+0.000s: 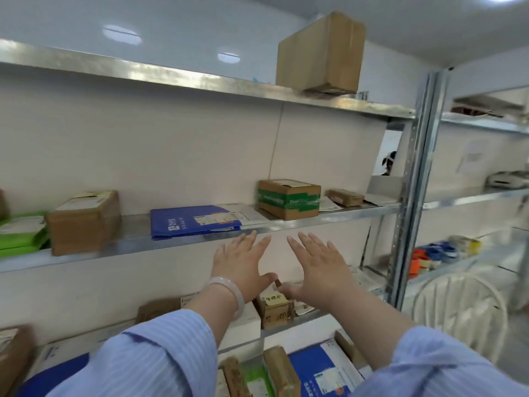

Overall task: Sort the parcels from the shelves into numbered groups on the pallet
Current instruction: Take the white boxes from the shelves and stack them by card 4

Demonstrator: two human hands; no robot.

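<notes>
Below the middle shelf (177,243), left hand (239,263) and right hand (320,266) are spread wide, empty; blue envelope (189,222) at 11 o'clock.

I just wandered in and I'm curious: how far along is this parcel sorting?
Nothing done can be judged; the pallet is out of view. In hand: nothing yet. The left hand and right hand are open and empty, raised toward the middle shelf. Left: plenty, including the blue envelope, the green-taped box and the tall box up top.
</notes>
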